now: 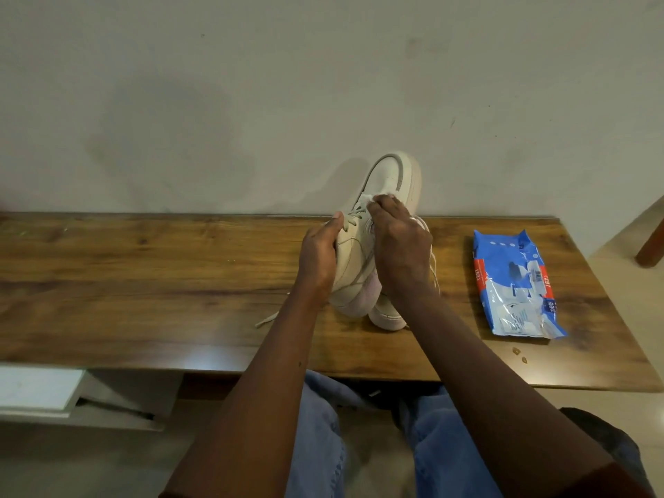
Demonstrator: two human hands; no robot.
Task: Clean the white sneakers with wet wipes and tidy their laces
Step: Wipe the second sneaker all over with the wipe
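Note:
A white sneaker (386, 179) stands tilted up on its heel on the wooden table (143, 274), toe pointing up toward the wall. My left hand (318, 257) grips its left side near the laces. My right hand (400, 242) pinches a white wet wipe (370, 198) against the sneaker's upper by the laces. The second white sneaker (386, 316) lies on the table behind and below my right wrist, mostly hidden. A loose lace end (267, 319) trails on the table to the left.
A blue wet wipes pack (513, 285) lies on the table to the right. The table's back edge meets a grey wall. A dark furniture leg (650, 249) stands at far right. My knees in blue jeans (319, 436) are under the front edge.

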